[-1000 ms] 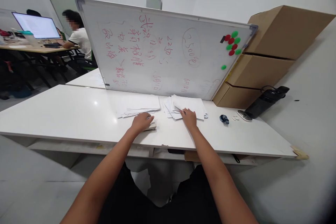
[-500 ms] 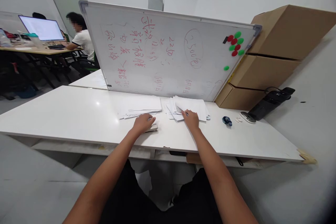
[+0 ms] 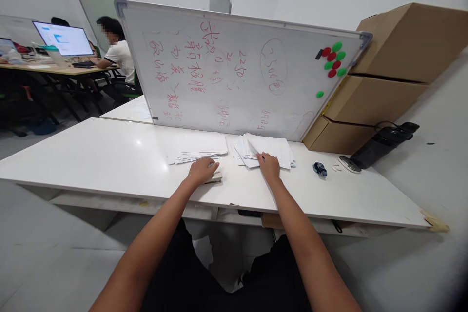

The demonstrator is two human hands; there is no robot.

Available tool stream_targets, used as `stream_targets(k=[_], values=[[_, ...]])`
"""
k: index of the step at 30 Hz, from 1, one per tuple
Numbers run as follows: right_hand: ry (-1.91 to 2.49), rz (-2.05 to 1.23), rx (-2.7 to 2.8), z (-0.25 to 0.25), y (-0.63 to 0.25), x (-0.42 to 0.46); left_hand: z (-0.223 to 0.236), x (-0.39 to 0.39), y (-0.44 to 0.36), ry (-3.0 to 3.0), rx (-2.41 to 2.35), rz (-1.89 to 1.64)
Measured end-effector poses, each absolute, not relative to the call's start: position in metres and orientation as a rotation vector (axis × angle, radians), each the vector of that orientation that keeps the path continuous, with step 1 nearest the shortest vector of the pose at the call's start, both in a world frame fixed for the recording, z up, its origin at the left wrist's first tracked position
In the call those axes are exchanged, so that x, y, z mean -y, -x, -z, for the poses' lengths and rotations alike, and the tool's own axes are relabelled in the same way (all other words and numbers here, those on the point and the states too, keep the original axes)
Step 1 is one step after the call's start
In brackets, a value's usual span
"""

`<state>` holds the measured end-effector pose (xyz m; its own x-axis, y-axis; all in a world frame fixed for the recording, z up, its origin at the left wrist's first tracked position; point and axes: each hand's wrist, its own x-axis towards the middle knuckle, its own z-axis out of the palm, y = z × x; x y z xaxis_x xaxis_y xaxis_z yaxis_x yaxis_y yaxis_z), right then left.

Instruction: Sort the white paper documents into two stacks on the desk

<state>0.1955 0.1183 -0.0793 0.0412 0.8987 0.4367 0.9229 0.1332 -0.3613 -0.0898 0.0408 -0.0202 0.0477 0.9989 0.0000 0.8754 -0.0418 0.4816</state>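
Observation:
My left hand (image 3: 202,170) is palm down with curled fingers over a light-coloured stapler (image 3: 216,178), whose right end sticks out from under it. The fingertips on the stapler's far side are hidden. My right hand (image 3: 269,166) pinches the lifted near-left corner of top sheets on a loose stack of paper (image 3: 280,145). Sheet edges fan out to the left of that hand. Just beyond my left hand lies a second stack of paper (image 3: 203,144), with its near edges uneven.
A whiteboard (image 3: 248,73) with red writing and magnets stands along the desk's (image 3: 109,156) back edge. Cardboard boxes (image 3: 405,48) are stacked at the right, near a black bottle (image 3: 385,144). A small dark blue item (image 3: 319,169) lies right of the papers. A person (image 3: 117,51) sits at another table.
The view has shifted slightly, so everything sits a little further right. Both hands keep nearly the same places at the stapler and the paper. The far monitor shows different content.

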Motion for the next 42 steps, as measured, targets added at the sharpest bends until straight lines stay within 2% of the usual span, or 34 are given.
stream_targets(k=[8,15,22,27,31,35,38,42], values=[[1.85,0.301,2.023,0.078,-0.185,-0.121,0.02,-0.042,0.089,-2.007,-1.907,-0.495],[1.725,0.43,2.258,0.073,-0.187,-0.127,0.023,-0.043,0.088,-1.995,-1.944,-0.517],[1.605,0.331,2.352,0.069,-0.187,-0.134,0.026,-0.045,0.086,-2.05,-1.973,-0.49],[1.504,0.3,2.273,0.032,-0.193,-0.13,0.025,-0.045,0.084,-2.106,-1.982,-0.478],[1.44,0.074,1.556,-0.008,-0.198,-0.096,0.025,-0.045,0.085,-2.108,-1.964,-0.499],[1.101,-0.465,0.949,-0.029,-0.2,-0.056,0.026,-0.047,0.088,-2.076,-1.96,-0.479],[0.851,-0.781,0.741,-0.03,-0.201,-0.038,0.026,-0.046,0.088,-2.108,-1.976,-0.448],[0.833,-0.875,0.675,-0.027,-0.204,-0.019,0.014,-0.033,0.078,-2.339,-2.035,-0.626]])
